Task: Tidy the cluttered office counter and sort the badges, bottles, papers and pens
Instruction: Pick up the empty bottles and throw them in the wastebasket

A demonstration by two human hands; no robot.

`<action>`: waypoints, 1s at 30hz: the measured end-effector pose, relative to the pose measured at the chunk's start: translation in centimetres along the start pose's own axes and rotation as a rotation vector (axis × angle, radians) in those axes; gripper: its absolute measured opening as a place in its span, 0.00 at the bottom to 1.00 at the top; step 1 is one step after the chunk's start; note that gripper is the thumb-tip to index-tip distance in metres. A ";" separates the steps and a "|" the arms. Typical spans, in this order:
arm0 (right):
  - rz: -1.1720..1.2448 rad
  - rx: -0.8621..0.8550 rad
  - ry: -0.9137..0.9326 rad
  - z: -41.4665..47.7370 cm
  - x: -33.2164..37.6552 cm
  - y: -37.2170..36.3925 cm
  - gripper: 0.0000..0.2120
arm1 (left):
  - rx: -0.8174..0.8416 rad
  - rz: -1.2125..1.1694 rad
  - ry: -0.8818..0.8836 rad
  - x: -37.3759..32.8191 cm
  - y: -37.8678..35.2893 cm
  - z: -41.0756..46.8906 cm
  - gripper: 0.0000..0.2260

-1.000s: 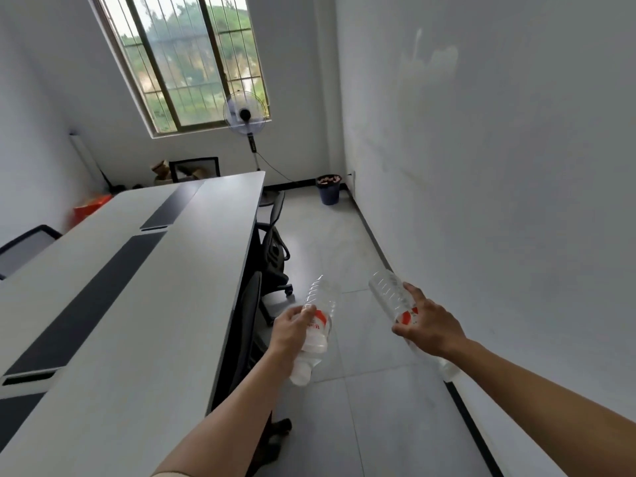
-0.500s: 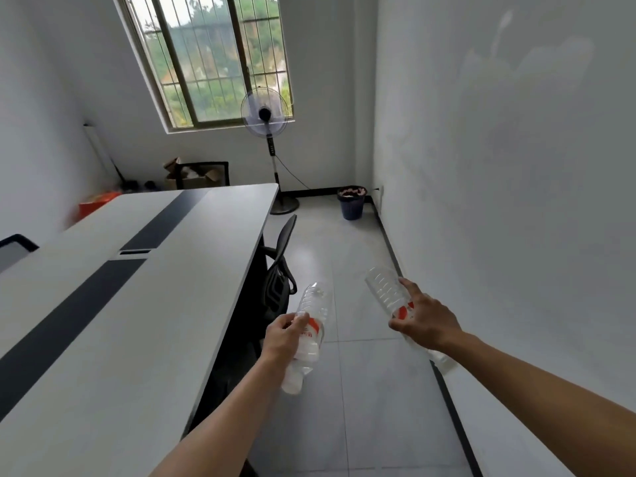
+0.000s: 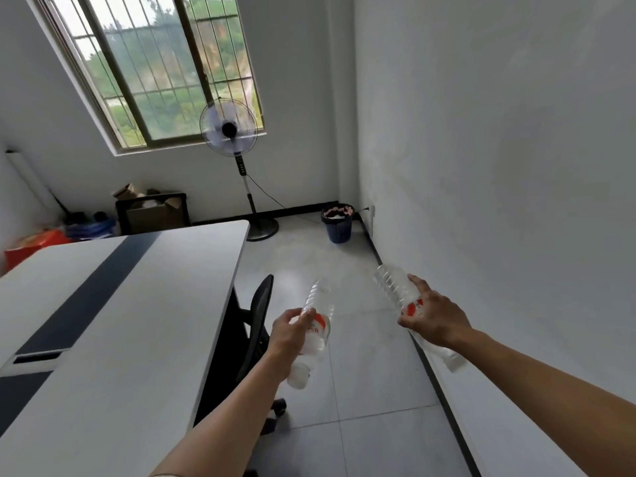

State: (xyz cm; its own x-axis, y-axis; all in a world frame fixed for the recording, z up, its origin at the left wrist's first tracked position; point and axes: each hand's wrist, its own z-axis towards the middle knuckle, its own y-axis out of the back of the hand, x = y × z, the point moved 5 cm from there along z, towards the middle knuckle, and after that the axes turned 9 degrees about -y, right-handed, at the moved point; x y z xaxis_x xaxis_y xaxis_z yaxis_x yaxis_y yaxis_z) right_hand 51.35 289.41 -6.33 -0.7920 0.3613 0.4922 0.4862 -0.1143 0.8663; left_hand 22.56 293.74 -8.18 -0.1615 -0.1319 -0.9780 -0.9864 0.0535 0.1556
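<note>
My left hand (image 3: 287,333) grips a clear plastic bottle (image 3: 318,306) with a red and white label around its middle, its cap end pointing down towards me. My right hand (image 3: 435,316) grips a second clear bottle (image 3: 390,282) of the same kind, base pointing away, cap end below my wrist. Both bottles look empty and are held in the air over the tiled floor, in the aisle between the table and the right wall. A dark blue waste bin (image 3: 339,223) holding some rubbish stands in the far right corner.
A long white table (image 3: 144,332) with a dark centre strip fills the left side. A black office chair (image 3: 256,325) is tucked against its edge. A standing fan (image 3: 230,130) is by the window. Cardboard boxes (image 3: 151,210) and bags sit along the back wall.
The view has advanced down the aisle towards the far wall; the fan and the bin look nearer. Both hands keep their hold on the bottles.
</note>
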 end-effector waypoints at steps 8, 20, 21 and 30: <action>0.004 0.065 0.027 23.7 3.1 -1.9 0.44 | -0.056 -0.012 0.036 -2.3 -4.2 21.4 0.14; -0.029 0.137 0.183 56.3 15.2 -5.8 0.43 | -0.194 -0.030 0.054 -5.7 -3.8 51.7 0.18; -0.026 0.137 0.176 59.7 16.0 -6.7 0.43 | -0.191 -0.035 0.046 -5.6 -3.8 55.4 0.18; -0.012 0.085 0.045 82.7 21.3 -6.7 0.40 | -0.101 0.006 0.007 -11.8 -5.4 81.9 0.16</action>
State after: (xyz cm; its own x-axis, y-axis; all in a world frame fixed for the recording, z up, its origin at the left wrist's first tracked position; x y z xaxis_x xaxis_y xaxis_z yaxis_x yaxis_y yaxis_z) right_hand 61.71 374.37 -8.73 -0.8129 0.3195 0.4870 0.5048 -0.0308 0.8627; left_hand 32.36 376.07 -8.79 -0.1668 -0.1389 -0.9762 -0.9836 -0.0454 0.1745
